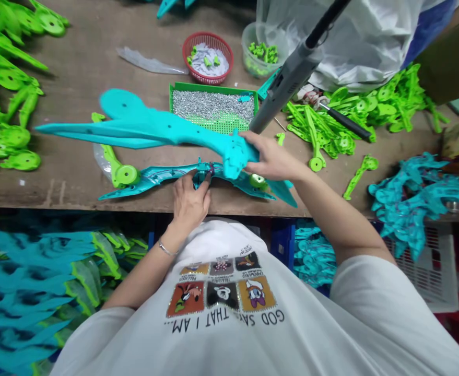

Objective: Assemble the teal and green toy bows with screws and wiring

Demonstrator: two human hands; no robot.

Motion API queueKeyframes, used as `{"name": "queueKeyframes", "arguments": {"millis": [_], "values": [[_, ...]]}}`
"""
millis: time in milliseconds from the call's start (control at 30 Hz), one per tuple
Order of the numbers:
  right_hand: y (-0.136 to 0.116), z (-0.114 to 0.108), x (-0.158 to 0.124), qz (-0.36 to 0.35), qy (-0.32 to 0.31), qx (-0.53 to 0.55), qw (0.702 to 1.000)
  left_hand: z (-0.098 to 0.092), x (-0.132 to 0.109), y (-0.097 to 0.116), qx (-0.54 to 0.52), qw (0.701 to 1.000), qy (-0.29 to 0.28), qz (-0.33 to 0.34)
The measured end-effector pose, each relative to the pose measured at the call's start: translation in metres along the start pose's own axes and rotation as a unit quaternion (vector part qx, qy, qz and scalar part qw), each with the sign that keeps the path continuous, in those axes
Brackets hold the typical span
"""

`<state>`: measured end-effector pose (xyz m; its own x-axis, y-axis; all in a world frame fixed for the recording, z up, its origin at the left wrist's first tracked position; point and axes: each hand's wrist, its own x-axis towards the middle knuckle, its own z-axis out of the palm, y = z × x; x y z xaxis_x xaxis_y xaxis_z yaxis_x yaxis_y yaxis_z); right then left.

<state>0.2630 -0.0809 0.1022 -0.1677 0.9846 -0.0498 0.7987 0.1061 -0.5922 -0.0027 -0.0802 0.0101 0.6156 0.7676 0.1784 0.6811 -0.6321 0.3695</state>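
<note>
My right hand point(273, 157) is closed around the end of a turquoise plastic toy bow half point(166, 125), lifted above the table with its long pointed limb stretching left. Below it a second turquoise bow half point(159, 176) lies inner side up near the table edge, thin dark cord running along it. My left hand point(191, 199) grips its middle, thumb and fingertips at a small turquoise fitting point(202, 168). A lime green arm with a round hub point(126, 175) sits at its left end, and another green hub point(258, 180) at its right, partly covered.
A green tray of screws point(213, 103), a red basket point(208, 35) and a clear tub point(262, 49) stand behind. A grey electric screwdriver point(287, 83) hangs close to my right hand. Lime parts point(10, 78) pile up left and right; turquoise pieces point(417, 193) lie at right.
</note>
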Motion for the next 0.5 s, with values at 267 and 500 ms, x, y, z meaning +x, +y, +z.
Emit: {"name": "queueKeyframes", "arguments": {"millis": [267,500], "values": [[-0.009,0.032,0.034,-0.019,-0.019,0.029,0.999,0.005,-0.001,0.0,-0.027,0.999,-0.003,-0.022],[-0.006,0.044,0.036,-0.019,-0.016,0.033,0.999,0.004,-0.001,0.003,-0.024,1.0,-0.001,-0.02]]}}
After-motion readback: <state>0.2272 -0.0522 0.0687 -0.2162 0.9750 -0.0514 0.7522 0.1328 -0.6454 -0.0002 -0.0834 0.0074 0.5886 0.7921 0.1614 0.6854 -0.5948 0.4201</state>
